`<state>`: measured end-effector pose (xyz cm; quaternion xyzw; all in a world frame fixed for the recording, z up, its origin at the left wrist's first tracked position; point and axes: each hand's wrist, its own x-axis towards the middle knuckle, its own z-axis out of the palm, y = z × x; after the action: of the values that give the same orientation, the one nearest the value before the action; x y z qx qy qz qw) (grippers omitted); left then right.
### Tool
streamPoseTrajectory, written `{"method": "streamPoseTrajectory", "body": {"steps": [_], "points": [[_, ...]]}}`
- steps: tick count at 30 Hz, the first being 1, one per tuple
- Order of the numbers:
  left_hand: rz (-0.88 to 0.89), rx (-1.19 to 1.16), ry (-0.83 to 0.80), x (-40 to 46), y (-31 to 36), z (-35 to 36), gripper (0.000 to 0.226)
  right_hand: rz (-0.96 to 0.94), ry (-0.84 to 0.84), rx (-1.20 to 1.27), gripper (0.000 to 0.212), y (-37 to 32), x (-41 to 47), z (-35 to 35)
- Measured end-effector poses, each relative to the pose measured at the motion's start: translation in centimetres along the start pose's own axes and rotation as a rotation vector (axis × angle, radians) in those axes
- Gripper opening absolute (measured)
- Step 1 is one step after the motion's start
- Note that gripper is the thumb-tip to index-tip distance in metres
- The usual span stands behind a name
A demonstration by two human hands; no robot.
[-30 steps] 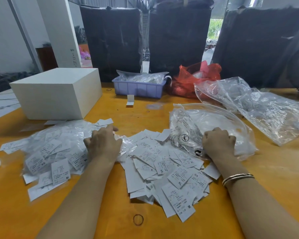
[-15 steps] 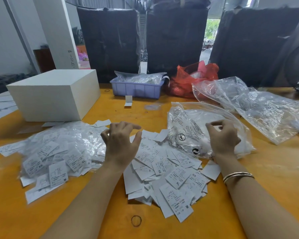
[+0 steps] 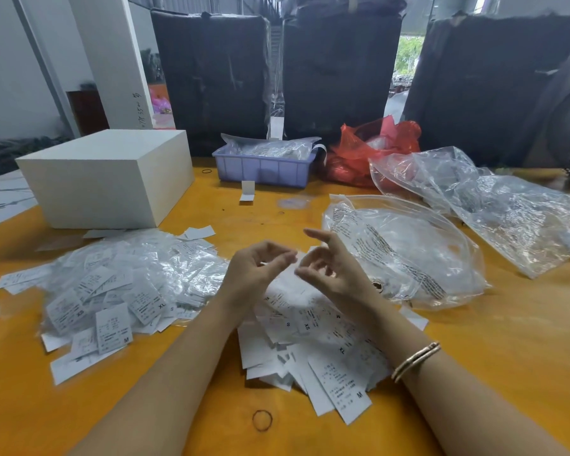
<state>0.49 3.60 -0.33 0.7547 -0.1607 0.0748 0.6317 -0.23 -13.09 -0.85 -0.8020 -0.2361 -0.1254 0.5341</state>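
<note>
A loose heap of white size labels [image 3: 313, 343], printed XS, S, M and XL, lies on the orange table [image 3: 514, 343] in front of me. My left hand [image 3: 254, 274] and my right hand [image 3: 333, 274] hover side by side just above the far end of that heap. Their fingers are loosely curled and the fingertips nearly meet. I see nothing held in either hand. A second pile of labels in small clear bags [image 3: 119, 287] lies to the left. To the right is a clear printed plastic bag [image 3: 408, 255].
A white box [image 3: 112, 179] stands at the back left, a purple tray [image 3: 264, 167] of bagged items at the back middle, a red plastic bag [image 3: 369, 149] beside it. Crumpled clear plastic [image 3: 494, 205] covers the right. A rubber band [image 3: 262, 420] lies near the front edge.
Both hands lifted off the piles and came together over the middle heap: the left from the left pile, the right from the clear printed bag.
</note>
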Motion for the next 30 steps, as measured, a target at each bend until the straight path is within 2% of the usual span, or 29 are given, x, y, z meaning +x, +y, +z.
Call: {"method": "streamPoseTrajectory", "body": {"steps": [1, 3, 4, 6, 8, 12, 14, 18, 20, 22, 24, 27, 30], "points": [[-0.015, -0.061, 0.031, 0.0, -0.1, -0.1, 0.004, 0.0, 0.054, -0.054, 0.044, 0.2, 0.0, -0.1], [-0.04, -0.135, 0.066, 0.1, 0.0, -0.1, 0.006, -0.018, 0.149, -0.357, 0.038, 1.0, 0.1, -0.4], [-0.047, -0.153, 0.074, 0.1, 0.0, -0.1, 0.006, -0.018, 0.134, -0.558, 0.042, 1.5, 0.3, -0.4], [-0.049, -0.183, 0.086, 0.1, 0.2, 0.1, 0.004, 0.04, -0.016, -0.846, 0.049, 2.3, 0.5, 0.1], [-0.041, -0.191, 0.102, 0.0, 0.1, 0.2, 0.003, 0.086, -0.104, -0.966, 0.045, 2.7, 0.8, 0.7], [-0.033, -0.171, 0.123, 0.0, 0.1, 0.3, 0.002, 0.025, -0.025, -1.122, 0.029, 2.6, 1.0, 0.8], [-0.043, -0.168, 0.133, 0.1, -0.1, 0.3, 0.002, 0.004, -0.017, -1.133, 0.028, 2.5, 0.9, 0.7], [-0.111, -0.21, 0.15, 0.2, -0.4, 0.3, 0.01, 0.055, -0.072, -0.966, 0.024, 2.4, 0.6, 0.5], [-0.142, -0.273, 0.156, 0.2, -0.4, 0.1, 0.018, 0.07, -0.095, -0.937, 0.034, 2.3, 0.6, 0.4], [-0.161, -0.349, 0.156, 0.3, -0.4, 0.0, 0.026, 0.065, -0.103, -0.964, 0.038, 2.2, 0.6, 0.5], [-0.173, -0.423, 0.139, 0.4, -0.4, -0.2, 0.03, 0.013, -0.092, -1.041, 0.032, 2.1, 0.5, 0.6], [-0.177, -0.489, 0.096, 0.4, -0.5, -0.2, 0.034, -0.065, 0.019, -1.049, 0.028, 1.8, 0.3, 0.8], [-0.161, -0.559, 0.074, 0.4, -0.5, -0.2, 0.039, -0.04, 0.238, -0.663, 0.013, 1.6, 0.1, 0.3]]}}
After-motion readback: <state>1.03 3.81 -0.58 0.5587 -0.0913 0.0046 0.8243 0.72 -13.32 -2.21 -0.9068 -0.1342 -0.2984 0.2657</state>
